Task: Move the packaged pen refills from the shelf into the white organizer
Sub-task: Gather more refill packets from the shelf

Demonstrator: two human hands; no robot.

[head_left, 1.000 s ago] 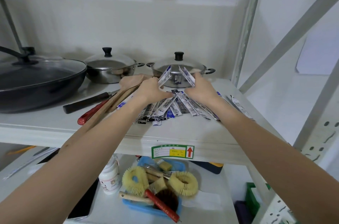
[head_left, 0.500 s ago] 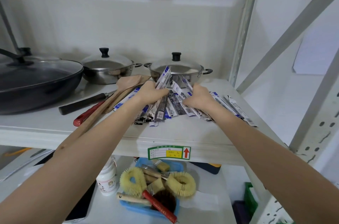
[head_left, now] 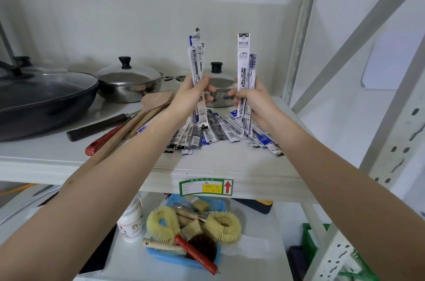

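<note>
Above the shelf we see both hands raised, each gripping an upright bundle of packaged pen refills: left hand closed round one bunch, right hand closed round another. Beneath them, more refill packets lie fanned on the shelf, in front of the steel pot. We can't spot the white organizer.

shelf label: red up arrow | refill packets: print too small to read
</note>
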